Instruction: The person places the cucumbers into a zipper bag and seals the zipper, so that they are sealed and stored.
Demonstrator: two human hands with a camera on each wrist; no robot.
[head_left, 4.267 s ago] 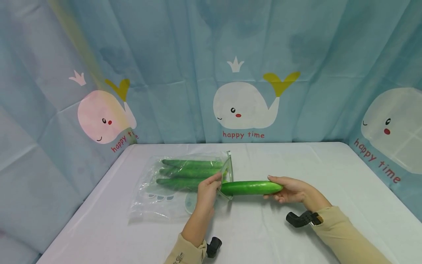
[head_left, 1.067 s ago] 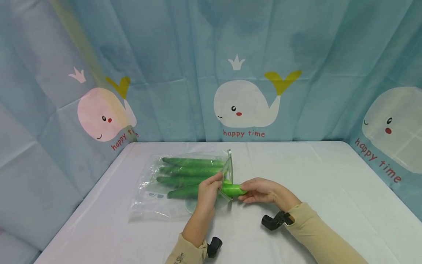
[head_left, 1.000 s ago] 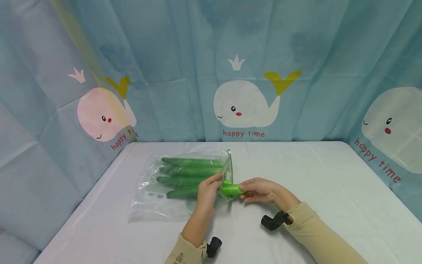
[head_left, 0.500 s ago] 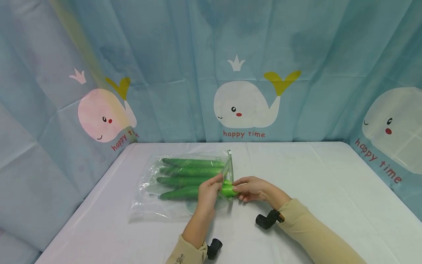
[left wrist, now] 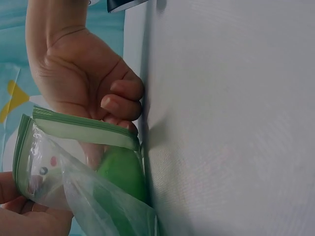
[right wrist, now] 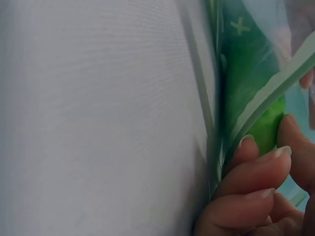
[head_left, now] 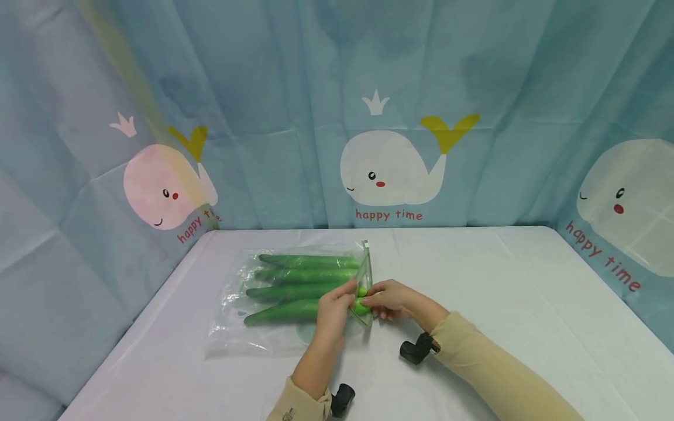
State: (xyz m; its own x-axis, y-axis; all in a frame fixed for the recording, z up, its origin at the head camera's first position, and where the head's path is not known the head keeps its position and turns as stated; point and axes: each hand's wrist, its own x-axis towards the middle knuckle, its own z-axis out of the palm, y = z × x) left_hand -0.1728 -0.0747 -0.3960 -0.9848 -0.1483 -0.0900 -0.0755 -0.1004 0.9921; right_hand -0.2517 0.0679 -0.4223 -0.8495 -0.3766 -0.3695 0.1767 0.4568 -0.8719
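Note:
A clear zip bag (head_left: 223, 336) lies flat on the white table, its green-edged mouth turned right. Several green cucumbers lie side by side inside it. The nearest cucumber (head_left: 284, 313) is almost wholly in the bag, its pale green end at the mouth. My left hand (head_left: 333, 316) pinches the upper edge of the mouth and lifts it; in the left wrist view this hand (left wrist: 37, 221) shows beside the zip strip (left wrist: 83, 125). With thumb and fingers, my right hand (head_left: 396, 299) holds the cucumber's end, as the right wrist view shows on the cucumber (right wrist: 268, 128).
The white table (head_left: 500, 280) extends to the right of the bag. Blue curtains (head_left: 274, 175) printed with whales enclose the back and sides. A black wrist camera (head_left: 416, 349) hangs under the right forearm, another camera (head_left: 342, 400) beside the left.
The nearest cucumber has slid left into the bag, from mostly outside it to nearly all within. My right hand moved left with it; my left hand kept its grip on the bag's mouth.

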